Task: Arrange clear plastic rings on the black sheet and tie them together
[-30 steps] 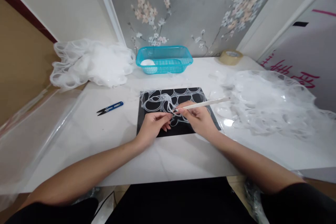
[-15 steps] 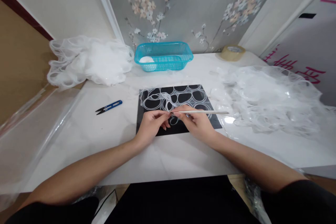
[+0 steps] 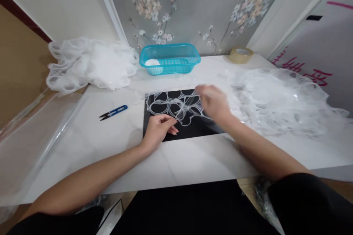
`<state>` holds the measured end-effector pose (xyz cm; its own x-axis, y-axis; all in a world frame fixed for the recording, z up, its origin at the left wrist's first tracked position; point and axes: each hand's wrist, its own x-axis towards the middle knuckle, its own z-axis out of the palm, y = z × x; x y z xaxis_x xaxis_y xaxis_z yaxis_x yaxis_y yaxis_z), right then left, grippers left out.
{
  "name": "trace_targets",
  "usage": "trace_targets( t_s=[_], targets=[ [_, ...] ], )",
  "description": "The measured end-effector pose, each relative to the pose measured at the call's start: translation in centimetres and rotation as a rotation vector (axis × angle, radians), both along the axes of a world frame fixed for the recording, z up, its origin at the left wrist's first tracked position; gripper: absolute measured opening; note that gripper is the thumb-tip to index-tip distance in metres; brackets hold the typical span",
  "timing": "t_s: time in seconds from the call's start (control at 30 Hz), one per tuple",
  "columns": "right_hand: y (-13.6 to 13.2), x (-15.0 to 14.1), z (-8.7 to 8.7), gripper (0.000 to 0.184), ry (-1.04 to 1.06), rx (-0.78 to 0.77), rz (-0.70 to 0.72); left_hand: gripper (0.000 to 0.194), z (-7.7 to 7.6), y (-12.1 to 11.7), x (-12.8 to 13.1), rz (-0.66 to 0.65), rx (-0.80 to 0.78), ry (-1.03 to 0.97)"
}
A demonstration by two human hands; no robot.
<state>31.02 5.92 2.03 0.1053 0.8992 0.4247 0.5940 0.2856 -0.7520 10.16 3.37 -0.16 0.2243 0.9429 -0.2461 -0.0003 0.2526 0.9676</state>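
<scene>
On a black mat [image 3: 190,130] lies white sheer lace [image 3: 160,108] with a pattern of rings, its middle bunched and blurred. My left hand [image 3: 158,130] is at the mat's near left part, thumb and forefinger pinched on the near edge of the lace. Above the mat's right side is my right hand [image 3: 213,104], smeared by motion. Its fingers are too blurred to show what they hold; the pale thin stick seen earlier cannot be made out.
Blue thread snips [image 3: 114,112] lie to the left. Behind stand a turquoise basket [image 3: 170,58] with a white round item and a tape roll [image 3: 240,55]. Heaps of white lace lie at left [image 3: 93,66] and right [image 3: 278,99].
My right hand has moved up and away from my left hand, toward the mat's far right. The bunched lace has shifted and spread. My left hand keeps its pinch in nearly the same place.
</scene>
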Motion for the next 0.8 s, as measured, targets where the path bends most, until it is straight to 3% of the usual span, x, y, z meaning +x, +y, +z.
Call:
trace_targets(
  t_s=[0.07, 0.13, 0.4, 0.53, 0.7, 0.8],
  targets=[
    [1.8, 2.4, 1.3, 0.021, 0.081, -0.024, -0.127, 0.011, 0.2, -0.1, 0.0, -0.004, -0.008, 0.004],
    [2.2, 3.7, 2.1, 0.027, 0.138, -0.062, -0.147, 0.011, 0.4, -0.2, -0.1, -0.020, -0.011, 0.006],
    [-3.3, 0.8, 2.2, 0.033, 0.752, -0.395, 0.159, 0.011, 1.2, -0.9, -0.6, -0.134, 0.032, 0.035],
    [-2.7, 1.8, 3.4, 0.031, 0.745, -0.338, 0.159, 0.008, 1.5, -1.4, -1.0, -0.194, 0.082, 0.095],
    [0.1, 5.1, 5.3, 0.028, 0.636, -0.046, -0.165, 0.012, 1.3, -1.6, -1.4, -0.219, 0.123, 0.148],
    [-0.5, 4.7, 6.2, 0.029, 0.699, -0.132, -0.055, 0.021, 1.9, -1.5, -1.8, -0.191, 0.210, 0.177]
  ],
)
